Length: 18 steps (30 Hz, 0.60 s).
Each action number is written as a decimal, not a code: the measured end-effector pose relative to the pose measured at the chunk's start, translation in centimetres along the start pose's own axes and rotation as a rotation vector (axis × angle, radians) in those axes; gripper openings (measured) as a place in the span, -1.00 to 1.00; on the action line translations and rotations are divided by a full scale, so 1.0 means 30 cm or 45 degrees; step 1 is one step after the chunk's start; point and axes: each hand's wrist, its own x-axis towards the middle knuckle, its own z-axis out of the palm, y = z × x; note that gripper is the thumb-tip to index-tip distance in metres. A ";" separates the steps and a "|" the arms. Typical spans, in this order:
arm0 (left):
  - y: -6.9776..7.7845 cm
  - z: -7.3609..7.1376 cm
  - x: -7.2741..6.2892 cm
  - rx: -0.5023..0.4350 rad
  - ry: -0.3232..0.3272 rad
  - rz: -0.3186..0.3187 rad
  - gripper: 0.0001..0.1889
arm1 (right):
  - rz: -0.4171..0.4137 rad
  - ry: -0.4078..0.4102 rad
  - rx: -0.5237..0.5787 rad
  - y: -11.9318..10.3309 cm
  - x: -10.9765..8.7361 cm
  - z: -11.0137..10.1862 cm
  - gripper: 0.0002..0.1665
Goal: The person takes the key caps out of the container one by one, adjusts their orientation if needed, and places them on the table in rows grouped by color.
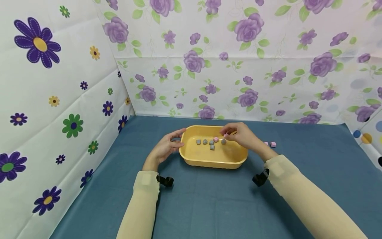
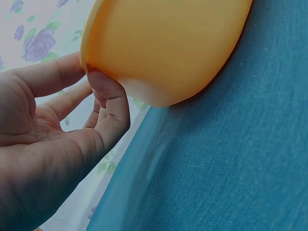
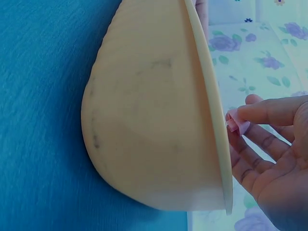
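Sheeting with purple roses (image 1: 221, 79) is stretched across the back, and at the left corner it is met by a white sheet (image 1: 50, 139) which is printed with daisies. In front of them, the surface is covered by blue cloth (image 1: 191, 199). Over this cloth, 2 cream sleeves (image 1: 141, 205) are extended from the near side.

The yellow tray (image 1: 226, 155) is placed on the cloth between the hands, with its long side turned toward the person. By the left hand (image 1: 163, 147), the rim is pinched between thumb and fingers at the left end of the tray. The right hand (image 1: 243, 134) is held over the right part of the tray, and by its thumb and fingertips 1 small pink cube (image 3: 239, 120) is pinched, just above the rim level. Whether the rim is touched by these fingers cannot be told. On each wrist a black camera (image 1: 165, 181) is worn.

Inside the tray, 5 gray cubes (image 1: 211, 142) are scattered, and 1 loose pink cube (image 1: 216, 139) is seen just beside them. On the cloth, to the right of the tray, 2 other pink cubes (image 1: 273, 144) are found near each other; the left of these is partly hidden by the right forearm.
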 end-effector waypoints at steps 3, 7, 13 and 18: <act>0.000 -0.001 -0.001 -0.004 0.000 0.001 -0.31 | 0.019 0.014 -0.004 0.010 -0.003 -0.011 -0.77; -0.001 -0.002 0.000 -0.007 0.001 -0.003 -0.31 | 0.037 0.036 0.007 0.023 -0.009 -0.031 -0.77; -0.003 -0.004 0.002 -0.002 0.004 -0.004 -0.31 | 0.069 0.057 0.035 0.038 -0.022 -0.060 -0.74; -0.002 -0.004 0.003 -0.011 -0.002 -0.004 -0.31 | 0.086 0.076 0.007 0.047 -0.037 -0.081 -0.74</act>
